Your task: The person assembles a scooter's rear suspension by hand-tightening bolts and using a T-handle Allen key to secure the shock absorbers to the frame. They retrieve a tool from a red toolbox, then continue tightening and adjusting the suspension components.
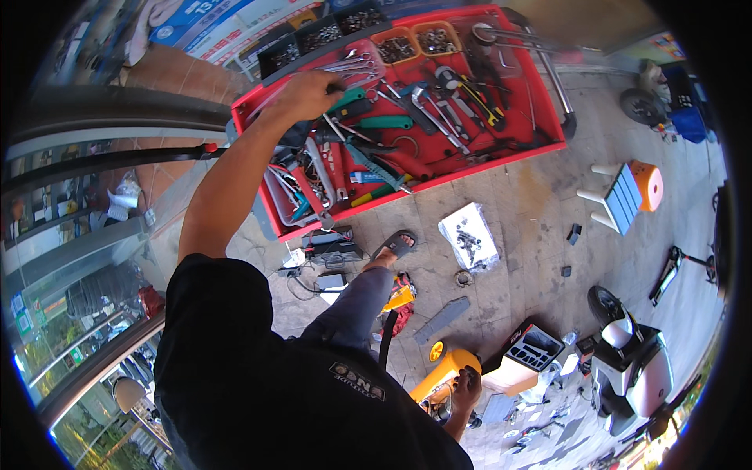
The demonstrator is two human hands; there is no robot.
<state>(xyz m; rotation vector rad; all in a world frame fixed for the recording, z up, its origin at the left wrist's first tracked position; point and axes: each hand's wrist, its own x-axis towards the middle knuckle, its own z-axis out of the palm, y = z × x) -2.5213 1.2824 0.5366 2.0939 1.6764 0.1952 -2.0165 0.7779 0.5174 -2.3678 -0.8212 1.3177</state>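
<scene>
My left hand (311, 95) reaches over the left part of a red tool tray (501, 164), its fingers bent closed. Its fingertips are beside a green-handled tool (348, 99); whatever they pinch is hidden. Around it in the tray are another green handle (384, 122), several wrenches (358, 64), a socket wrench (440, 119) and yellow-and-black pliers (483, 106). Lower down, my right hand (468, 388) is curled beside a yellow rounded body (448, 374) with a small yellow wheel (436, 350). I cannot make out what its fingers hold.
Bins of small metal parts (319, 35) line the tray's far side. Screws lie on a white sheet (468, 237) on the paving, near my sandalled foot (402, 244). A blue-topped stool (620, 200) stands right; an open box (526, 356) and a white-and-black scooter (638, 368) are lower right.
</scene>
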